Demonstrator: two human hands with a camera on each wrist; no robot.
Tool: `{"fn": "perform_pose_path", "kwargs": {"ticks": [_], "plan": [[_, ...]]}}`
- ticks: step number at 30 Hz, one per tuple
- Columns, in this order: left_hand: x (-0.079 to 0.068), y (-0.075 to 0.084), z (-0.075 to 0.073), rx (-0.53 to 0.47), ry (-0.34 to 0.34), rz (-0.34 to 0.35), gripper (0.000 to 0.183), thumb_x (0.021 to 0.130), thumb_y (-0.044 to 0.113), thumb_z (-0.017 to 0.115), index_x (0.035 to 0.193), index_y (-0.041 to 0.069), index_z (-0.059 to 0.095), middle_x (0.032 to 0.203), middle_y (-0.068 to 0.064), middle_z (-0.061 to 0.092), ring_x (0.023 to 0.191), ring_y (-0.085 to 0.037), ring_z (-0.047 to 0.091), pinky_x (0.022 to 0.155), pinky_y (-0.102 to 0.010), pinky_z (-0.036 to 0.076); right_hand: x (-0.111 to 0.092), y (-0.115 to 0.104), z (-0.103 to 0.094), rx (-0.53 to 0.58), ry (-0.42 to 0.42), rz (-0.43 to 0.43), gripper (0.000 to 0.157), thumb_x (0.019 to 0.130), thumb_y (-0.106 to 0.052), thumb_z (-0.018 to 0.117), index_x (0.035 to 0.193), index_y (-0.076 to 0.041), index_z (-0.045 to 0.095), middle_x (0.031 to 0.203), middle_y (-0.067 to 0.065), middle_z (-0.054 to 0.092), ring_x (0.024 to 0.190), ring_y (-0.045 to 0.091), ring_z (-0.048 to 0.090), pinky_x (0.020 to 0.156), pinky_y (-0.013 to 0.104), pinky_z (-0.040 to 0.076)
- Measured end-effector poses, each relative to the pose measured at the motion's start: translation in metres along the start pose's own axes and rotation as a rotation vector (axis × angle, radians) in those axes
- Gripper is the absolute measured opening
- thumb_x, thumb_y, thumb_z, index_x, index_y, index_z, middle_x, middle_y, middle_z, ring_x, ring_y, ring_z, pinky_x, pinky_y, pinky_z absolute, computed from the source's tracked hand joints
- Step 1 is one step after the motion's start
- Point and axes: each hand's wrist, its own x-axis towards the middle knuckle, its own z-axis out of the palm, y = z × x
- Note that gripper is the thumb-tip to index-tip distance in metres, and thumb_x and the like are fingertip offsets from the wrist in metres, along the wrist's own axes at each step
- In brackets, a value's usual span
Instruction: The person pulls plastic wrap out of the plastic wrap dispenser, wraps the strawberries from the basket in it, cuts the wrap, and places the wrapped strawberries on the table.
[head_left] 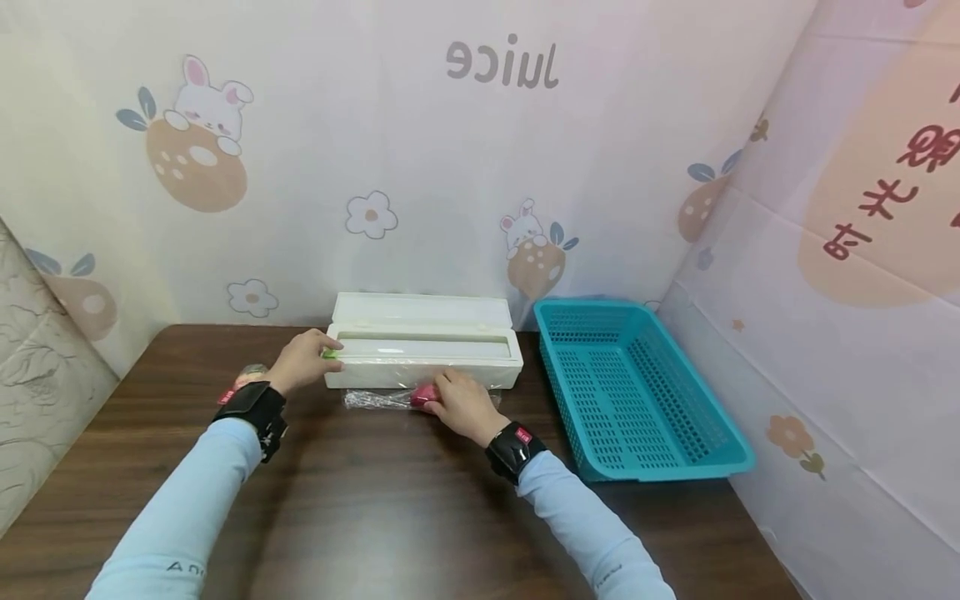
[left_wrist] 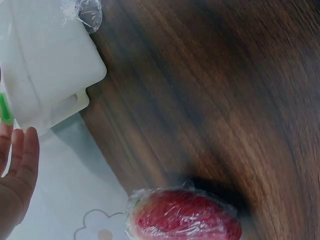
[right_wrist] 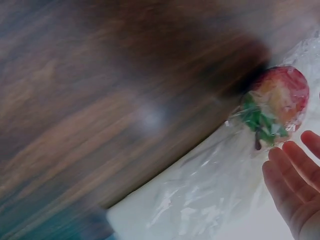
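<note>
A white cling film dispenser lies at the back of the table with its lid raised. My left hand pinches the small green slider at its left end, thumb and finger on either side. Clear cling film hangs over the front edge and spreads onto the table. On the film sits a red and yellow fruit with green leaves, the film lying around it. My right hand holds this fruit between thumb and fingers; its other fingers extend over the film.
A film-wrapped red fruit lies on the table near my left wrist, mostly hidden by it in the head view. To the right stands a turquoise plastic basket. A printed cloth rises behind the table.
</note>
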Motion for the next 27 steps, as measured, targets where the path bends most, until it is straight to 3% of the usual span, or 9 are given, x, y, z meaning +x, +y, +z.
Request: {"fn": "perform_pose_path", "kwargs": {"ticks": [11, 16, 22, 27], "plan": [[-0.002, -0.011, 0.001, -0.078, 0.008, -0.074, 0.028, 0.08, 0.015, 0.068, 0.103, -0.003, 0.067, 0.099, -0.017, 0.053, 0.092, -0.033, 0.055, 0.068, -0.036, 0.045, 0.034, -0.031, -0.007, 0.044, 0.07, -0.156, 0.02, 0.088, -0.021, 0.059, 0.103, -0.009, 0.065, 0.094, 0.001, 0.063, 0.086, 0.015, 0.06, 0.076, 0.026, 0.049], [0.0, -0.014, -0.001, -0.063, 0.016, -0.04, 0.027, 0.08, 0.015, 0.069, 0.1, -0.002, 0.069, 0.099, -0.019, 0.055, 0.091, -0.033, 0.056, 0.068, -0.038, 0.047, 0.068, -0.057, -0.013, 0.098, 0.079, -0.209, 0.019, 0.09, -0.012, 0.056, 0.105, -0.011, 0.067, 0.097, 0.0, 0.063, 0.091, 0.013, 0.06, 0.081, 0.021, 0.048], [0.003, -0.015, 0.002, -0.053, 0.027, 0.029, 0.018, 0.08, 0.014, 0.068, 0.09, 0.0, 0.071, 0.093, -0.016, 0.058, 0.087, -0.03, 0.056, 0.069, -0.04, 0.047, 0.108, -0.088, -0.009, 0.098, 0.12, -0.343, 0.027, 0.087, 0.0, 0.055, 0.106, -0.013, 0.069, 0.096, 0.0, 0.064, 0.09, 0.011, 0.06, 0.077, 0.018, 0.047], [0.006, -0.016, 0.006, -0.068, 0.057, 0.041, 0.008, 0.078, 0.008, 0.066, 0.074, 0.001, 0.067, 0.092, -0.016, 0.06, 0.084, -0.028, 0.055, 0.07, -0.038, 0.045, 0.129, -0.102, 0.003, -0.002, 0.127, -0.384, 0.022, 0.085, -0.007, 0.06, 0.099, -0.019, 0.072, 0.092, -0.003, 0.062, 0.086, 0.009, 0.058, 0.074, 0.017, 0.045]]}}
